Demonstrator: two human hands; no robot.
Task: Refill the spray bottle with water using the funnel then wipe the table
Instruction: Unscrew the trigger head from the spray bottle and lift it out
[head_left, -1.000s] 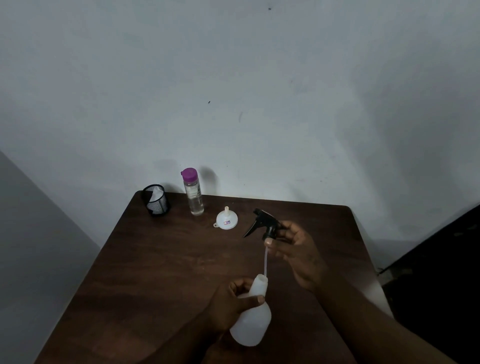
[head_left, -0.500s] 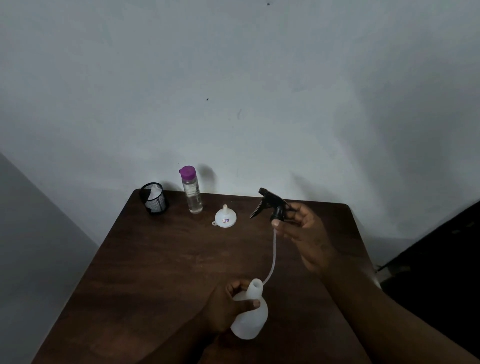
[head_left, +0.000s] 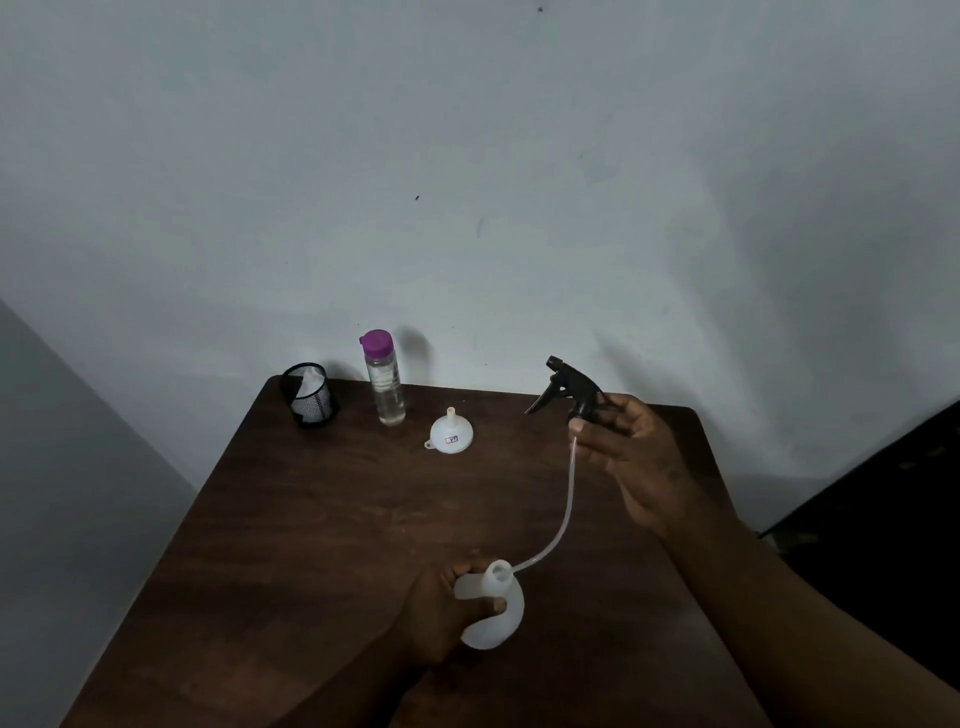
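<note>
Uncapping, we judge: left grip (head_left: 441, 610) wraps the spray bottle (head_left: 496, 623) at 6 o'clock on the bench (head_left: 311, 519), right grip (head_left: 639, 457) pinches the trigger head (head_left: 571, 387), dip tube (head_left: 564, 512) tip at the neck; next, set the funnel (head_left: 451, 435) from 12 o'clock

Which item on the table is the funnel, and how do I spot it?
Look at the far end of the brown table, near the wall. Right of the purple-capped bottle sits the funnel. It is the only small white cone, spout up, with a sticker.
</note>
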